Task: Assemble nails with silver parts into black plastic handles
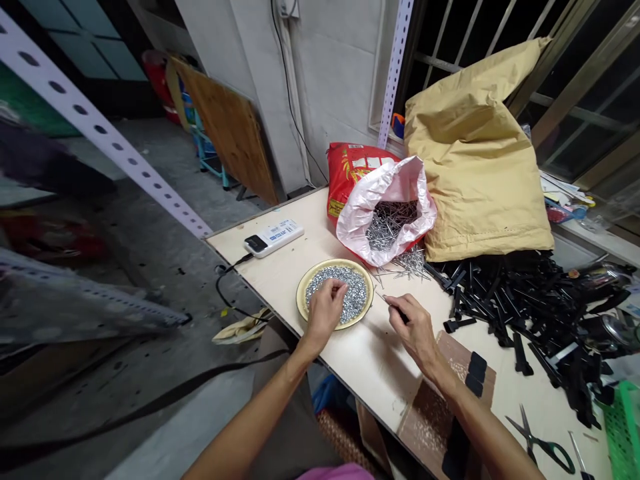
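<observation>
My left hand (326,308) rests over a round yellow plate (303,298) heaped with small silvery metal pieces (356,291); its fingers are pinched together among the pieces. My right hand (413,329) lies on the table just right of the plate, fingers closed on a small black part with a thin metal pin sticking out toward the plate. A pink and white plastic bag (390,200) full of long silver nails lies open behind the plate, with nails spilling onto the table.
A pile of black plastic strips (530,300) covers the right of the table. Behind stand a tan sack (475,160) and a red bag (347,170). A white power adapter (274,237), scissors (543,443), a cardboard sheet (440,400) and a green basket (623,427) are nearby.
</observation>
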`<action>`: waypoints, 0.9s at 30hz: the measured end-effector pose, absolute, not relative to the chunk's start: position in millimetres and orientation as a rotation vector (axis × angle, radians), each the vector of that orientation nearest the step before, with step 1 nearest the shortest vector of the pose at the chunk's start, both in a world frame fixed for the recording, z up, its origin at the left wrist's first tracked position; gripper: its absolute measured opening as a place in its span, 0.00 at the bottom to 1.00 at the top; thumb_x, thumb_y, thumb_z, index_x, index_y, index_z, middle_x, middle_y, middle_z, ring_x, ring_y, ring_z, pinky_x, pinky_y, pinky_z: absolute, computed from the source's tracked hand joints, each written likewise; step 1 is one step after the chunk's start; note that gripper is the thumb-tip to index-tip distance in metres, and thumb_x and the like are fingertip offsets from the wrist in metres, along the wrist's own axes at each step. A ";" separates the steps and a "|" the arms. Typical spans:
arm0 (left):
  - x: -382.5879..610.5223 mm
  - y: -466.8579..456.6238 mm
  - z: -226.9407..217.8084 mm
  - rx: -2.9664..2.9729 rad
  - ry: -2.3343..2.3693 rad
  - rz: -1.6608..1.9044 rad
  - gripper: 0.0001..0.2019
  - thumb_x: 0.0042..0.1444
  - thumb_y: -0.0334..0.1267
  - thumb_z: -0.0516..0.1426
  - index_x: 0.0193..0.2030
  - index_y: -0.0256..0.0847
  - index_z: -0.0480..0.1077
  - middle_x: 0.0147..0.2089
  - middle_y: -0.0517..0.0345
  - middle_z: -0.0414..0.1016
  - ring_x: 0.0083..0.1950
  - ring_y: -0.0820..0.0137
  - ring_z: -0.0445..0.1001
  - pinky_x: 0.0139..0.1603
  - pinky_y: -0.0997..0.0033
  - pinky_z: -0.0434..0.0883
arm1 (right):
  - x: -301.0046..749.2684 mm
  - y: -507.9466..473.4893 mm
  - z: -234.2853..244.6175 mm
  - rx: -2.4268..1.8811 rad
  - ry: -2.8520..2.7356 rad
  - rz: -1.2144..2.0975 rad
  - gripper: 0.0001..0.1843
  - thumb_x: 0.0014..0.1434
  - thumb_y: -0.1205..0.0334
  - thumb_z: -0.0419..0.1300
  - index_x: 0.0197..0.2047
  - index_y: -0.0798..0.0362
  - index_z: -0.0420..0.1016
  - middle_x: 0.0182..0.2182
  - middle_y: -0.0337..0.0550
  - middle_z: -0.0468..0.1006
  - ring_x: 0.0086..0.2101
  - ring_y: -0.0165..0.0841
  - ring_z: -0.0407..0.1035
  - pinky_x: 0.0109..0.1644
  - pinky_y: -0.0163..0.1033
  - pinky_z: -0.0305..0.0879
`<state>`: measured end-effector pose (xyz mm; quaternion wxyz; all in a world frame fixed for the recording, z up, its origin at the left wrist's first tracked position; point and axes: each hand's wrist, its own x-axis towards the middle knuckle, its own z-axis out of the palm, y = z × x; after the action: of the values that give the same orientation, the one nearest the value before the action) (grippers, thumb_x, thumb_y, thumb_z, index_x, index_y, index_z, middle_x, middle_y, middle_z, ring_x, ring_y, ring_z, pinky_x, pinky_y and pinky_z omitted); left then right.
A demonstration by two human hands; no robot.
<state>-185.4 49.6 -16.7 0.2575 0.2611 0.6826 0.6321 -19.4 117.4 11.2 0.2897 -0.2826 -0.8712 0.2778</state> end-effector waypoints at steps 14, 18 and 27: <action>-145.7 41.1 14.1 0.145 0.944 1.674 0.16 0.30 0.37 0.71 0.25 0.34 0.70 0.22 0.63 0.71 0.23 0.79 0.67 0.28 0.78 0.68 | -12.3 84.6 20.6 -0.866 -2.414 0.566 0.18 0.63 0.67 0.48 0.52 0.49 0.73 0.29 0.42 0.68 0.28 0.30 0.66 0.31 0.33 0.64; -137.0 43.6 14.9 0.162 0.957 1.673 0.16 0.29 0.38 0.70 0.24 0.34 0.71 0.21 0.63 0.71 0.23 0.79 0.67 0.28 0.78 0.68 | -5.0 82.2 23.8 -0.910 -2.427 0.525 0.18 0.63 0.68 0.47 0.51 0.49 0.73 0.30 0.42 0.69 0.28 0.30 0.66 0.32 0.33 0.64; -121.7 46.0 8.0 0.384 1.144 1.680 0.14 0.32 0.38 0.69 0.27 0.35 0.73 0.24 0.63 0.73 0.23 0.78 0.69 0.29 0.76 0.68 | 12.9 75.7 20.0 -0.995 -2.474 0.085 0.14 0.64 0.67 0.50 0.47 0.50 0.74 0.30 0.42 0.73 0.31 0.31 0.69 0.32 0.32 0.61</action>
<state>-121.7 46.0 8.0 0.5111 0.1594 0.4754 0.6981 12.9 75.7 20.0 0.2345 -0.3625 -0.9015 0.0310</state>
